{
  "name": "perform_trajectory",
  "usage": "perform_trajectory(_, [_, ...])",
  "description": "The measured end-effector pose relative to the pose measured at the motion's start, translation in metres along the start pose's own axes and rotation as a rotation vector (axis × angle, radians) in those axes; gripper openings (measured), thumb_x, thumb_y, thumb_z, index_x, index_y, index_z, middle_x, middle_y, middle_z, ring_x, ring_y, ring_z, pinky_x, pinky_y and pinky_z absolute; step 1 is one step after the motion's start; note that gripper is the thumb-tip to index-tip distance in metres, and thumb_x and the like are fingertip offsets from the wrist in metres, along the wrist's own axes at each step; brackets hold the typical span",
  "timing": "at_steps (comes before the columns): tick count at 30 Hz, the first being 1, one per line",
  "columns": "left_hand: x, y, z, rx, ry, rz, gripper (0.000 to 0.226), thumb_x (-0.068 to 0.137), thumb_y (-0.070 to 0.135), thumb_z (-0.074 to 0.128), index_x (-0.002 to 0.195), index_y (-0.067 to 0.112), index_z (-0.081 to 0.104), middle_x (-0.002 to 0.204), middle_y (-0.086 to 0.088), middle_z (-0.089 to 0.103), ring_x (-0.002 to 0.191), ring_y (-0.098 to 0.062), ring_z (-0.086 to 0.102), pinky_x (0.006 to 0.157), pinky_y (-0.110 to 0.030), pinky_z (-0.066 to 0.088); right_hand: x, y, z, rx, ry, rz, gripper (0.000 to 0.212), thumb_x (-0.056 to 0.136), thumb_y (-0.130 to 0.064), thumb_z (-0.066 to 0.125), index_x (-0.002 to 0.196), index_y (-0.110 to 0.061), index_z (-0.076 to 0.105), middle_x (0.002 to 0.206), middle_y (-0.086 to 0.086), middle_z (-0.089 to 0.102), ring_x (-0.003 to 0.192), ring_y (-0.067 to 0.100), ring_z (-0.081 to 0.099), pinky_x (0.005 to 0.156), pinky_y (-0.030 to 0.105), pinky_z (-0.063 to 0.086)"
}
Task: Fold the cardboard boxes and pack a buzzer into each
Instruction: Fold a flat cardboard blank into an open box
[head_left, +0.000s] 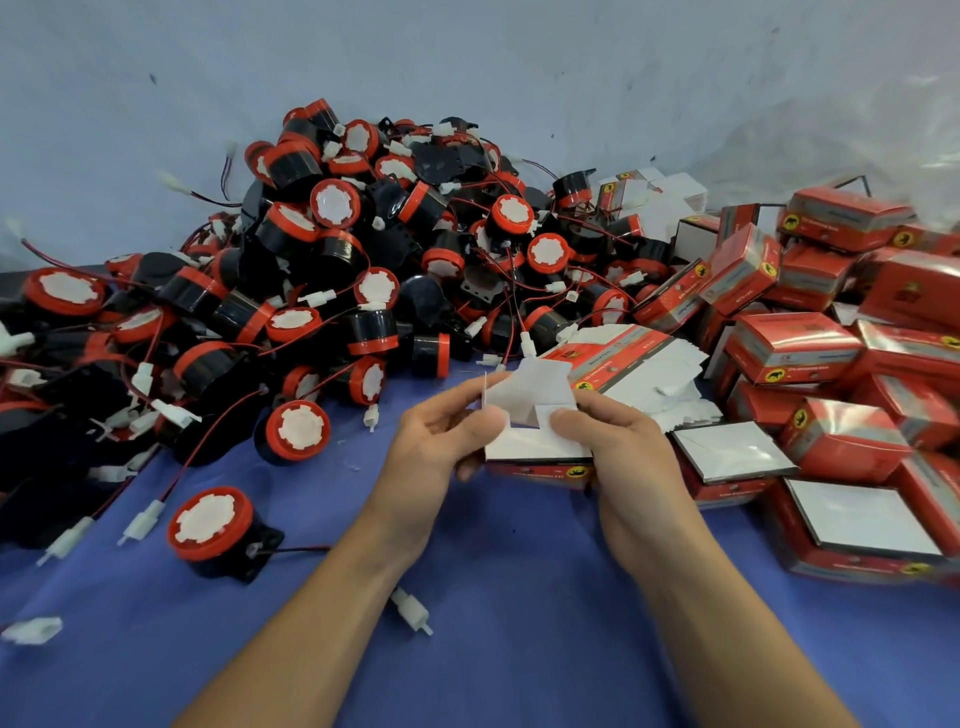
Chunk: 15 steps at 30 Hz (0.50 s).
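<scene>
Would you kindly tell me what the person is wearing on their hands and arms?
Nothing visible: the left hand and right hand are bare, no gloves, rings or watch, and both forearms are uncovered to the picture's edge, with no sleeve.

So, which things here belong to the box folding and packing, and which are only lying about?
Job: half-folded red-and-white cardboard box, gripped by left hand and right hand; heap of round red-and-black buzzers; stack of flat white box blanks.
Lying about: loose white plastic plug on blue cloth; clear plastic sheet.
</scene>
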<state>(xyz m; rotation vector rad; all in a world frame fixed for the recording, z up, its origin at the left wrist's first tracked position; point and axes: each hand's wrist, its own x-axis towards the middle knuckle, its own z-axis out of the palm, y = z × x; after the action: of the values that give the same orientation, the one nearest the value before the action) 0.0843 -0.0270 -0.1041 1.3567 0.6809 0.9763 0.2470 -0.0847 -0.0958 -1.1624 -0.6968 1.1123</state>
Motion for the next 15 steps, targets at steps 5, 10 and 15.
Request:
perform_trajectory(5, [0.001, 0.003, 0.001, -0.031, 0.002, 0.080, 0.037, 0.090, 0.037, 0.061, 0.121, 0.023, 0.077, 0.094, 0.009, 0.075, 0.080, -0.006, 0.066, 0.074, -0.015, 0.050, 0.000, -0.002, -0.001, 0.131, 0.052, 0.011, 0.026, 0.090, 0.006, 0.058, 0.096, -0.006, 0.081, 0.103, 0.019, 0.078, 0.087, 0.028, 0.073, 0.073, 0.036, 0.060])
perform_trajectory(10, [0.002, 0.001, 0.004, -0.038, 0.029, -0.067, 0.036, 0.084, 0.032, 0.067, 0.118, 0.023, 0.077, 0.131, -0.004, 0.071, 0.123, -0.016, 0.065, 0.102, -0.030, 0.051, -0.003, -0.001, 0.004, 0.090, 0.010, -0.031, 0.028, 0.097, 0.001, 0.058, 0.093, -0.012, 0.083, 0.103, 0.015, 0.079, 0.089, 0.023, 0.073, 0.082, 0.038, 0.059])
perform_trajectory(15, [0.004, -0.001, 0.006, -0.037, 0.084, -0.113, 0.035, 0.079, 0.019, 0.060, 0.106, 0.025, 0.080, 0.109, -0.007, 0.079, 0.097, -0.016, 0.071, 0.079, -0.023, 0.058, -0.002, 0.007, 0.011, -0.055, 0.004, -0.054, 0.026, 0.099, -0.006, 0.061, 0.093, -0.020, 0.082, 0.097, 0.008, 0.080, 0.085, 0.019, 0.073, 0.071, 0.033, 0.060])
